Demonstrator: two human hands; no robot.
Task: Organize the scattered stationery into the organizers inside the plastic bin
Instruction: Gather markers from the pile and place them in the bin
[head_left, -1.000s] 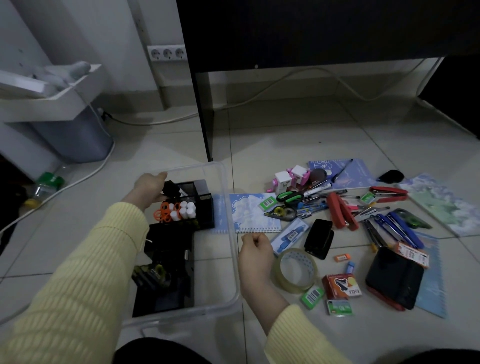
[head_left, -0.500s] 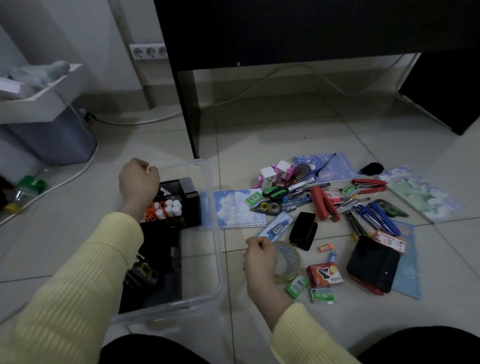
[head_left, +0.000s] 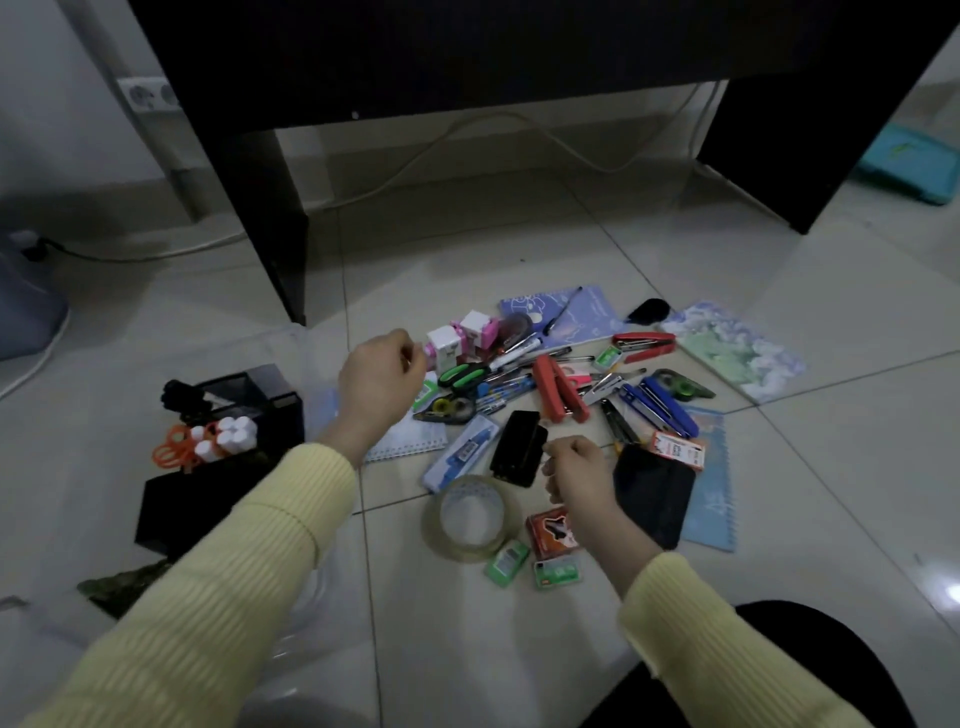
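Left hand (head_left: 382, 384) has swung clear of the plastic bin (head_left: 324, 582) and out over the scattered pile, so the last drop-off looks finished and a fresh pick is coming! Its fingers are curled in toward the thumb with nothing showing between them. Just beyond the fingertips sit the blocky pink-and-white cubes (head_left: 460, 340), with the glossy green-handled scissors (head_left: 464, 375) just to the right. Right hand (head_left: 576, 470) has slid forward too, knuckles bunched, thumb against forefinger; whether it pinches something small, I cannot tell. Just left of those fingers lies a smooth black case (head_left: 519, 454), and nearer the person the clear, shiny tape roll (head_left: 467, 551). Well left of both hands, the black mesh organizers (head_left: 249, 397) stand inside the see-through bin, already bristling with orange scissors (head_left: 169, 449) and white caps (head_left: 228, 439). Plenty of stationery is left on the tiles.
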